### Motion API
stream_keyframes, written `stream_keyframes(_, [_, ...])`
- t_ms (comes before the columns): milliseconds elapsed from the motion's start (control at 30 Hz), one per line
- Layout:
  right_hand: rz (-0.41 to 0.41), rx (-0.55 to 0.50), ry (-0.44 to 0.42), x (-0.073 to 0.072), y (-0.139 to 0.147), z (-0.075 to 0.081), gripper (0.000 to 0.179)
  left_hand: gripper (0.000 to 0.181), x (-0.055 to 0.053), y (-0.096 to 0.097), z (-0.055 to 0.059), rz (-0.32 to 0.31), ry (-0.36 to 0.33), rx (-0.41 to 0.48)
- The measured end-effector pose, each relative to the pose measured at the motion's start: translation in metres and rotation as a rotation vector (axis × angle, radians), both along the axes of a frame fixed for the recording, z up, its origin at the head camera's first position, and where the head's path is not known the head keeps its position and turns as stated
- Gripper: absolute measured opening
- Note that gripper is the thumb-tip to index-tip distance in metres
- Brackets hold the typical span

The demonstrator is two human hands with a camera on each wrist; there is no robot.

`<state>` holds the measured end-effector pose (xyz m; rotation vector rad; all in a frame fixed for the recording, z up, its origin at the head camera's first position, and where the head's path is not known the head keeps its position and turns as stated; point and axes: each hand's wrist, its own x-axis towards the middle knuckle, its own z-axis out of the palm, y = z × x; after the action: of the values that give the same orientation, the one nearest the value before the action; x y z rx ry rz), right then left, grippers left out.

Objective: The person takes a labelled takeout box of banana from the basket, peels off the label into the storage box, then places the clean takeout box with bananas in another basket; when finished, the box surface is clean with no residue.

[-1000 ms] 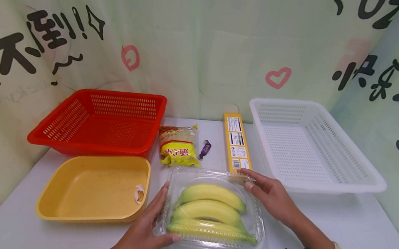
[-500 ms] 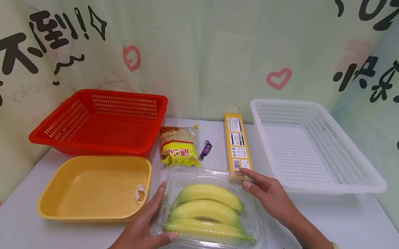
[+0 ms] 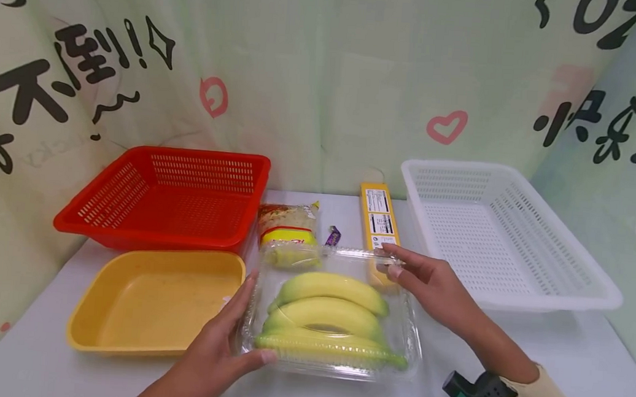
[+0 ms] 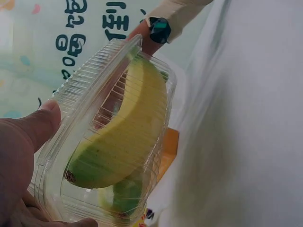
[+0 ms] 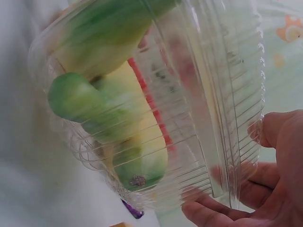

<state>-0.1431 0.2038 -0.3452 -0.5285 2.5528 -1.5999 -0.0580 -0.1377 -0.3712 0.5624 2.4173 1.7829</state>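
Observation:
Both hands hold a clear plastic clamshell box (image 3: pixel 341 261) with several yellow-green bananas (image 3: pixel 325 313) inside. My left hand (image 3: pixel 213 345) grips its left side, thumb over the near left corner. My right hand (image 3: pixel 433 286) pinches the far right corner between thumb and fingers. In the left wrist view the box is up off the white table, and a banana (image 4: pixel 137 118) shows through its ribbed wall. The right wrist view shows green banana ends (image 5: pixel 71 94) through the plastic, with the right fingers (image 5: pixel 208 213) under the rim.
A red basket (image 3: pixel 182 241) stands at the back left, with a yellow tub (image 3: pixel 146 352) before it. On the right is a white basket (image 3: pixel 543 303). Behind the box lie a snack bag (image 3: pixel 289 218), a purple-wrapped candy (image 3: pixel 334 235) and a yellow carton (image 3: pixel 377 202).
The banana box has risen off the table in both hands and shifted slightly away and left. It now overlaps the lower snack bag and carton. The left hand covers the tub's banana sticker.

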Motion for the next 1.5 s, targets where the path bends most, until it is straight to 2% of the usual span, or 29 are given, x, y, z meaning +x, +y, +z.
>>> stream_keyframes(133, [-0.010,0.032,0.002,-0.005,-0.004,0.009,0.045,0.105,-0.008,-0.005,0.012,0.013,-0.026,-0.045])
stream_keyframes(267, [-0.038,0.085,-0.003,-0.009,-0.008,0.019,0.047,0.103,-0.014,-0.011,0.023,0.005,-0.039,-0.047])
stream_keyframes(500, [-0.008,0.075,0.011,-0.020,-0.014,0.031,0.049,0.101,-0.022,-0.019,0.038,0.022,-0.091,-0.066])
stream_keyframes(733, [0.011,0.067,-0.004,-0.030,-0.021,0.040,0.048,0.097,-0.030,-0.030,0.042,-0.022,-0.011,-0.044])
stream_keyframes(967, [0.026,0.066,-0.030,-0.040,-0.032,0.047,0.051,0.094,-0.044,-0.043,0.047,-0.007,-0.043,-0.088])
stream_keyframes(1233, [0.051,0.072,0.018,-0.054,-0.043,0.054,0.045,0.090,-0.060,-0.054,0.054,-0.054,-0.077,-0.007])
stream_keyframes(1500, [0.071,0.053,0.009,-0.067,-0.054,0.061,0.049,0.089,-0.071,-0.063,0.059,0.002,-0.039,-0.058])
